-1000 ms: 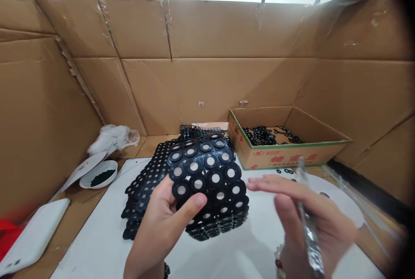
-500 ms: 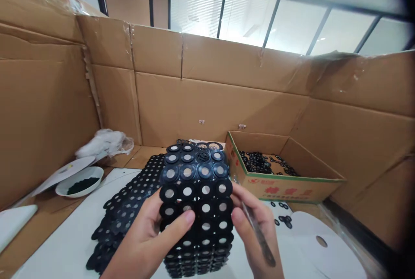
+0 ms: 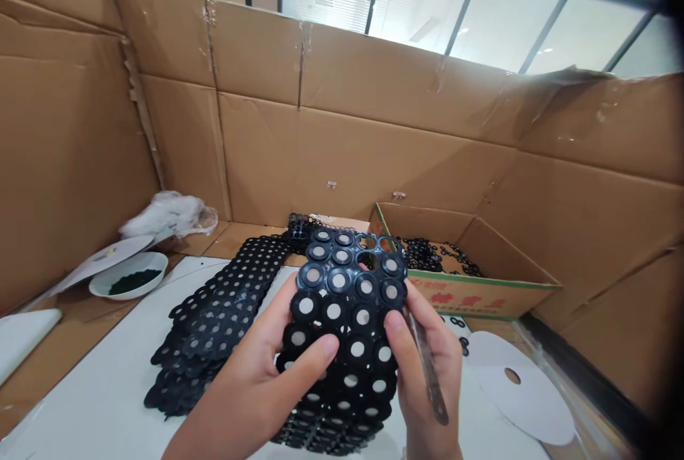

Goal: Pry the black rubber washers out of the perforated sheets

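Observation:
A flexible sheet of joined black rings (image 3: 357, 349), most with pale round centres, is held up before me and curves down toward the table. Three rings near its top right corner are open, and the background shows through them. My left hand (image 3: 278, 367) grips the sheet's left edge, thumb lying across its front. At the right edge, my right hand (image 3: 425, 346) pinches the sheet between thumb and fingers. A slim flat metal tool (image 3: 430, 378) also rests in that hand, its rounded end pointing down toward me; its other end is hidden.
Similar black sheets (image 3: 214, 332) lie stacked on the white table at left. A white bowl (image 3: 154, 264) holds dark green material, beside a plastic bag (image 3: 168, 214). At right stand a carton (image 3: 481, 295) of black ring pieces and a white disc (image 3: 526, 389). Cardboard walls (image 3: 374, 132) surround the table.
Both hands and the held sheet have shifted right in view, and the sheet's top now leans right. The camera view has tilted slightly down. The grip looks much the same.

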Tool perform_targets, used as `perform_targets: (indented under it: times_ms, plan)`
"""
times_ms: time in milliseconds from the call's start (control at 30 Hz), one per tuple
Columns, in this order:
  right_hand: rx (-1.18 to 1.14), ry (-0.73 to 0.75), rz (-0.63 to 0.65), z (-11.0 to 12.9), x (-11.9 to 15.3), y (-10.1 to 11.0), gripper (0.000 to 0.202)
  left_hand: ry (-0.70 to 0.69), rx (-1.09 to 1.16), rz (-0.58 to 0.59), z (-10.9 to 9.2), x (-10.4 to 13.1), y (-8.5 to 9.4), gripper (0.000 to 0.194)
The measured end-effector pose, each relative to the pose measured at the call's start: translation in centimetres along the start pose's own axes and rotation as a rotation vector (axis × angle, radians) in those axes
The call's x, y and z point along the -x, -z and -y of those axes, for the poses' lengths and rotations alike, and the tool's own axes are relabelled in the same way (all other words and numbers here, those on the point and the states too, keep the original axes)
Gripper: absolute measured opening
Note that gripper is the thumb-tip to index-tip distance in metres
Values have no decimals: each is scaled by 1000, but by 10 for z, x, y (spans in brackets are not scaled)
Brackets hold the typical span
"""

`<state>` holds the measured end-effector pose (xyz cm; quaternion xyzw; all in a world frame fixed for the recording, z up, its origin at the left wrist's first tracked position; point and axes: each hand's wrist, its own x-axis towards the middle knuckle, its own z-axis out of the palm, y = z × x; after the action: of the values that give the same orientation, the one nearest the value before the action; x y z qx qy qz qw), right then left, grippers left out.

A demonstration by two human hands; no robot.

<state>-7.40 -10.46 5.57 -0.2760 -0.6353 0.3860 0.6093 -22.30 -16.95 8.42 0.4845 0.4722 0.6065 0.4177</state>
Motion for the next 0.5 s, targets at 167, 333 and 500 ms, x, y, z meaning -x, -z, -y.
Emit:
perform_targets:
  times_ms: [167, 333, 500]
  plan:
    - [-36, -57, 54, 10, -2, 0, 30, -6, 2, -76, -5, 0, -6, 60]
    - [-103, -106, 121, 14, -5, 2, 31, -56, -65, -71, 1, -2, -2, 56]
    - [-111, -84, 115, 9, -6, 0, 31, -100, -144, -53, 8, -3, 4, 58]
